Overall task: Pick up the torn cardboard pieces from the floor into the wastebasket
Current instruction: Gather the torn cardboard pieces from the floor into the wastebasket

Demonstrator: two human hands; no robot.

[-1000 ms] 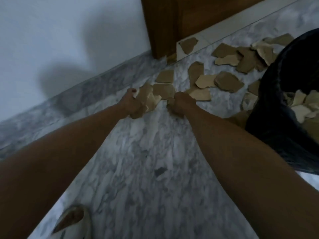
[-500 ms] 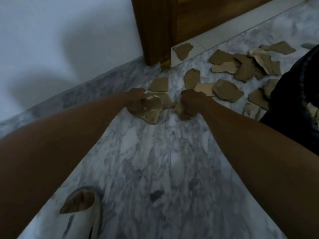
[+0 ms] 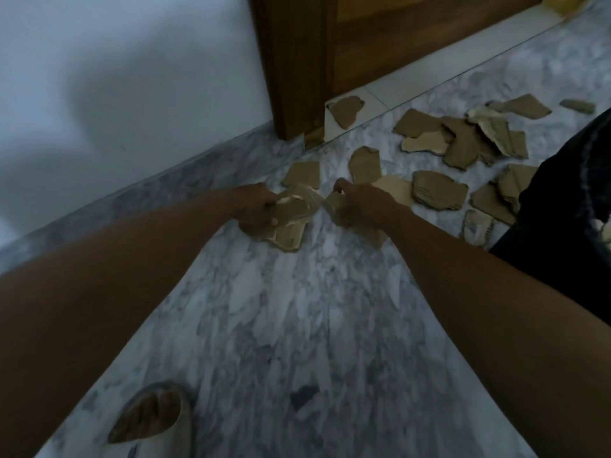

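Observation:
Several torn brown cardboard pieces point(image 3: 438, 193) lie scattered on the marble floor toward the door and the right. My left hand point(image 3: 256, 209) grips a bunch of cardboard pieces point(image 3: 291, 226) just above the floor. My right hand point(image 3: 358, 206) holds more cardboard pieces point(image 3: 332, 203), its fingers curled round them. The black wastebasket point(image 3: 568, 206) shows only partly at the right edge, close to my right forearm.
A wooden door and frame point(image 3: 330, 61) stand ahead, with a pale threshold point(image 3: 446, 57) below. A white wall point(image 3: 115, 77) with a marble skirting runs along the left. My foot in a light slipper point(image 3: 152, 421) is at the bottom left.
The view has swung left, so the wastebasket has slid to the right edge. Both hands have lifted slightly with their cardboard and drawn a little nearer to me.

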